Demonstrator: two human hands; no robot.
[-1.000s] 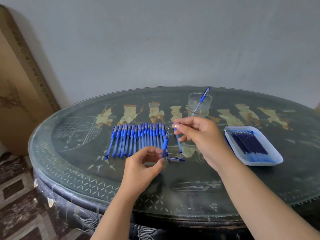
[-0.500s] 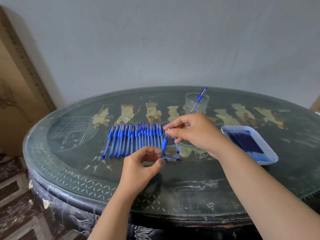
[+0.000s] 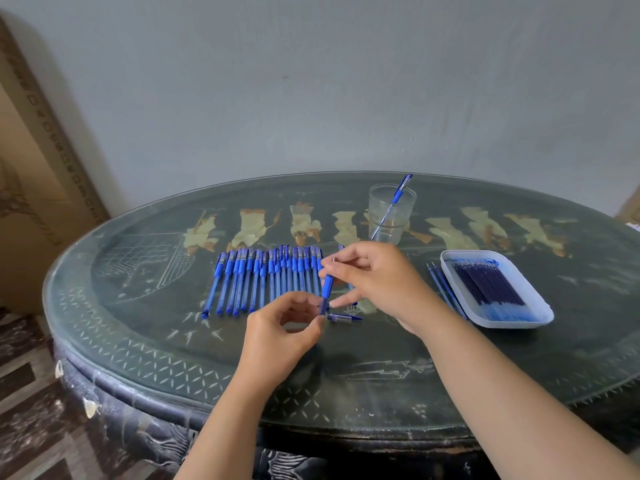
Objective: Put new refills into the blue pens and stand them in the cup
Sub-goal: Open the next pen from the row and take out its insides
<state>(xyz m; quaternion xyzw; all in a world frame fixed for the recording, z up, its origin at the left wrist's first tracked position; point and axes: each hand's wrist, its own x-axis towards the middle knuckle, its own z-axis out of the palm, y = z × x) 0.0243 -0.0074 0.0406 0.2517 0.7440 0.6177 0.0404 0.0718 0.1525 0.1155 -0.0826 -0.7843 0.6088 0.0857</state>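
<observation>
A row of several blue pens (image 3: 263, 282) lies on the table, caps toward the wall. My left hand (image 3: 280, 337) pinches the lower end of a blue pen barrel (image 3: 326, 292) held nearly upright. My right hand (image 3: 374, 275) pinches a thin refill at the barrel's top, its metal tip (image 3: 334, 260) poking up. A loose pen cap (image 3: 343, 318) lies just right of my left fingers. The clear cup (image 3: 391, 213) stands behind with one blue pen (image 3: 398, 195) leaning in it. A white tray (image 3: 498, 322) of refills sits at the right.
Two loose refills (image 3: 445, 289) lie on the table beside the tray's left edge. The round dark table (image 3: 173, 341) has a glass top and stands against a grey wall. A large cardboard box (image 3: 31, 188) leans at the left.
My right hand has come down and toward my left hand, bringing the refill to the top of the barrel. The left hand has stayed put, holding the barrel.
</observation>
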